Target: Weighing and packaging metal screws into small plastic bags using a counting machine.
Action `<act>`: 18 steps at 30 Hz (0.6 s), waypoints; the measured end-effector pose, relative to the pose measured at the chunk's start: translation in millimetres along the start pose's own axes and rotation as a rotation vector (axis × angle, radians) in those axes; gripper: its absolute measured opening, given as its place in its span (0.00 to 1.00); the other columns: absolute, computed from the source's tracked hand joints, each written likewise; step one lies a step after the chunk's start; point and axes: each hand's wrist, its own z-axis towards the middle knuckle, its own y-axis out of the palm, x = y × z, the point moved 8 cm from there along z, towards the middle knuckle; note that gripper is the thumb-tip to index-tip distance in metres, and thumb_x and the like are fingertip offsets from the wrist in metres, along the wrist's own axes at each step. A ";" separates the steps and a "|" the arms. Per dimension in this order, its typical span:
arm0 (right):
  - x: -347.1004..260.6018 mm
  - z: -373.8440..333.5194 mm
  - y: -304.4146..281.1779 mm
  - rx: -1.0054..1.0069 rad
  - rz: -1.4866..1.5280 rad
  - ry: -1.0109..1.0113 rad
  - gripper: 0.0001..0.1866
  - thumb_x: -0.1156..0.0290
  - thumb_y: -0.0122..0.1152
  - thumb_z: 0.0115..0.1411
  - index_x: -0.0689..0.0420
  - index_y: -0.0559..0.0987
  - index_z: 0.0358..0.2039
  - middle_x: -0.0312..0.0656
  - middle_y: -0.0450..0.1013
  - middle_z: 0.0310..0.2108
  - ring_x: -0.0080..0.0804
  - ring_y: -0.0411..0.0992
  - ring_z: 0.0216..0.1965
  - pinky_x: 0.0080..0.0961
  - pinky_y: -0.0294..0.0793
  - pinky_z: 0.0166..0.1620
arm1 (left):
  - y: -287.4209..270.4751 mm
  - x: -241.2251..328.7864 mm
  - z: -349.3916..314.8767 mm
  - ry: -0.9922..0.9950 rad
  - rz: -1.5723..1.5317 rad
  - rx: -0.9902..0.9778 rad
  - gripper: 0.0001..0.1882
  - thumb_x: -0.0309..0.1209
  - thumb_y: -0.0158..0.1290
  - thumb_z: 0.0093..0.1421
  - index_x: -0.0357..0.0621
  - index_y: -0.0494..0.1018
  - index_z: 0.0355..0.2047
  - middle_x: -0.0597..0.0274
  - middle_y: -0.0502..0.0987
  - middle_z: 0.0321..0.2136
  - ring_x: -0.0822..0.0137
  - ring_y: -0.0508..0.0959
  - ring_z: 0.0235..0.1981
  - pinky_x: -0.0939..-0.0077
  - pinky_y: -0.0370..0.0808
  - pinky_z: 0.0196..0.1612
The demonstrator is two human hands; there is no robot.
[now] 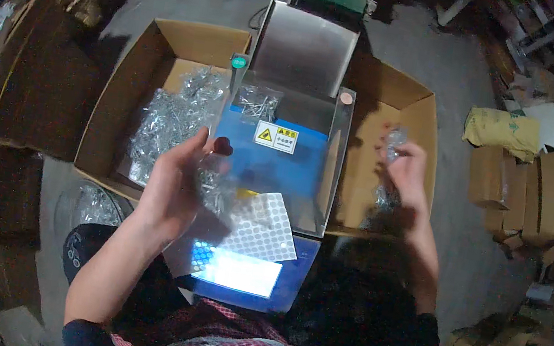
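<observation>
Apparently carrying out a two-handed transferring step: grasping a clear bag of metal pieces [215, 195] in the half-curled left hand [173, 183], by the right edge of the left carton [113, 102]; pinching a second clear bag [395, 140] between the fingers [406, 149] of the right hand [410, 169], over the right carton [357, 184] near its right edge. Probably calling next for controlled right-hand loosening.

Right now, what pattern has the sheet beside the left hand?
The sheet shows grey dots on white, clearest in the head view.

Left hand [171, 192] holds blurred clear bag [216, 191] of metal pieces. Right hand [408, 167] grips second bag [394, 144] at right carton [356, 202].
</observation>
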 end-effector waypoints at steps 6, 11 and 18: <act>-46.7 -42.5 58.4 -0.036 0.258 -0.038 0.22 0.57 0.50 0.58 0.62 0.75 0.43 0.51 0.70 0.49 0.43 0.73 0.41 0.34 0.76 0.41 | 2.7 -5.6 -4.0 -0.029 0.006 0.017 0.17 0.37 0.51 0.62 0.38 0.73 0.46 0.62 0.77 0.42 0.65 0.74 0.44 0.69 0.65 0.55; 10.1 -63.1 127.3 -0.617 -0.001 0.389 0.26 0.47 0.51 0.62 0.61 0.78 0.29 0.45 0.74 0.33 0.31 0.72 0.30 0.25 0.72 0.34 | 45.3 -16.9 -21.7 -0.151 0.049 -0.194 0.19 0.34 0.54 0.61 0.40 0.71 0.51 0.64 0.76 0.45 0.69 0.75 0.44 0.71 0.70 0.50; 47.5 -108.6 193.0 -0.582 -0.492 0.529 0.25 0.55 0.63 0.56 0.65 0.75 0.45 0.36 0.75 0.31 0.16 0.68 0.25 0.14 0.66 0.27 | 39.5 -59.3 -19.8 -0.241 0.064 -0.216 0.15 0.28 0.54 0.62 0.42 0.72 0.50 0.67 0.75 0.35 0.75 0.77 0.31 0.82 0.77 0.35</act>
